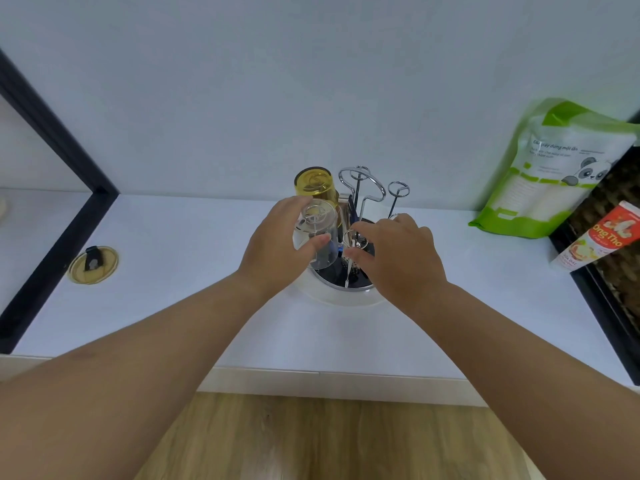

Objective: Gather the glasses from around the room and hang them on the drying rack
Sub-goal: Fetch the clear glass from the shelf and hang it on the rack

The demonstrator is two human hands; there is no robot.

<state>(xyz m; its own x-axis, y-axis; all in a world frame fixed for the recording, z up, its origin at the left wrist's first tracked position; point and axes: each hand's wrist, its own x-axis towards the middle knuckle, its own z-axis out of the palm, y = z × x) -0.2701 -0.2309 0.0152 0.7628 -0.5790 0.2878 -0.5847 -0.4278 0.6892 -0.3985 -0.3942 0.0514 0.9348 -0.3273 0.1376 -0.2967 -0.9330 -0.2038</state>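
Note:
A chrome drying rack [360,188] with looped wire prongs stands on a round base on the white counter. A yellow glass [314,183] hangs upside down on a back-left prong. My left hand [277,247] grips a clear glass [318,233], upside down, over the rack's left side, just in front of the yellow one. My right hand [398,254] pinches a front prong of the rack between thumb and fingers. Whether the clear glass sits on a prong cannot be told.
A round amber lid [92,265] lies on the white counter [173,306] at the left. A green and white pouch [554,171] leans on the wall at the right, beside a red and white tube [599,237] and a dark woven tray [616,258]. A black frame [52,140] borders the left.

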